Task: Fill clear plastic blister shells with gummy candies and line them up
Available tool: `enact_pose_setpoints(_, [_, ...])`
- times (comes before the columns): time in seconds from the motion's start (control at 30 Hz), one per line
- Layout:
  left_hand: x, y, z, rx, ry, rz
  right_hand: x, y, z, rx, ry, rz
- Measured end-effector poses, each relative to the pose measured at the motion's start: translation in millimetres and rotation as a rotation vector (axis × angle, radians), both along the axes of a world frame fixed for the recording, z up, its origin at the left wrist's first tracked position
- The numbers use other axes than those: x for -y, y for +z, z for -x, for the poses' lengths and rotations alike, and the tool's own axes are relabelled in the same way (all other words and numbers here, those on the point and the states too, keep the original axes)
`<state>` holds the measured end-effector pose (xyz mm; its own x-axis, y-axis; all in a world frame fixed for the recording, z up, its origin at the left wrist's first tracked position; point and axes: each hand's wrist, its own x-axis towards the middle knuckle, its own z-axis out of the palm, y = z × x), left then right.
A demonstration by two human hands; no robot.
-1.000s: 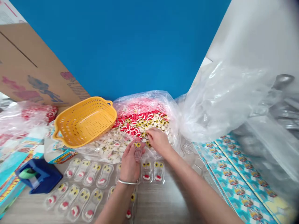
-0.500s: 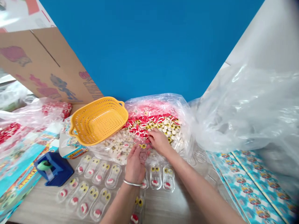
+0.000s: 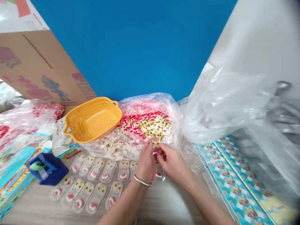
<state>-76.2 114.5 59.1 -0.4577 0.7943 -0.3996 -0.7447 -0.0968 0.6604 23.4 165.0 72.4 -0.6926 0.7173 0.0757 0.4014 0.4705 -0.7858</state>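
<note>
My left hand point(image 3: 146, 161) and my right hand point(image 3: 172, 162) meet in front of an open clear bag of small pieces point(image 3: 145, 125), red, white and yellow. The left hand holds a small clear blister tray point(image 3: 154, 149) with yellow eye pieces at its top. The right hand's fingertips pinch a red-and-white piece at that tray. Two rows of filled clear blister trays point(image 3: 93, 181) lie on the wooden table below and left of my hands, each with yellow eyes and a red mouth.
A yellow perforated basket point(image 3: 92, 120) rests tilted on the bag's left side. A blue tape dispenser point(image 3: 45, 168) stands at the left, cardboard box point(image 3: 39, 68) behind. Printed card sheets point(image 3: 234, 184) lie right, under large crumpled clear plastic point(image 3: 234, 103). Empty clear trays point(image 3: 197, 167) sit near my right hand.
My right hand has come back from the bag of pieces to the tray in my left hand, now pinching a red-and-white piece. Both hands have dropped lower, toward me.
</note>
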Motion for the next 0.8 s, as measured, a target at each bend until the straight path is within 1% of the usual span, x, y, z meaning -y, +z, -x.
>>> enact_pose_setpoints(0.07, [-1.5, -1.9, -13.7, -0.013, -0.032, 0.019, 8.9, -0.3, -11.3, 0.069, -0.057, -0.084])
enact_pose_setpoints(0.17, [-4.6, -6.1, -31.5, -0.012, -0.07, 0.055, 16.9, -1.6, -31.9, 0.133, -0.1, -0.188])
enact_pose_setpoints(0.27, [-10.2, -7.8, -46.7, -0.037, -0.147, 0.094, 13.9, -1.5, -63.4, 0.055, -0.157, -0.182])
enact_pose_setpoints(0.33, [-14.9, -5.2, -56.9, -0.076, -0.208, 0.129, 3.1, -1.4, -91.2, -0.028, -0.266, -0.161])
enact_pose_setpoints(0.43, [-23.1, 4.3, -74.1, -0.148, -0.319, 0.206, -29.1, -3.7, -134.4, -0.046, -0.499, -0.183])
enact_pose_setpoints(0.5, [-30.2, 12.7, -86.5, -0.184, -0.403, 0.217, -60.2, -6.2, -155.1, 0.024, -0.64, -0.223])
enact_pose_setpoints(0.53, [-34.2, 16.8, -92.5, -0.194, -0.435, 0.209, -77.7, -7.4, -161.1, 0.078, -0.684, -0.242])
enact_pose_setpoints(0.6, [-42.6, 24.1, -103.2, -0.203, -0.477, 0.183, -113.6, -9.4, -163.6, 0.166, -0.68, -0.254])
enact_pose_setpoints(0.7, [-52.2, 30.7, -112.9, -0.206, -0.484, 0.16, -160.4, -13.8, -149.6, 0.214, -0.585, -0.23])
enact_pose_setpoints(0.8, [-53.7, 31.0, -113.7, -0.202, -0.464, 0.173, -188.4, -23.2, -131.8, 0.269, -0.503, -0.181])
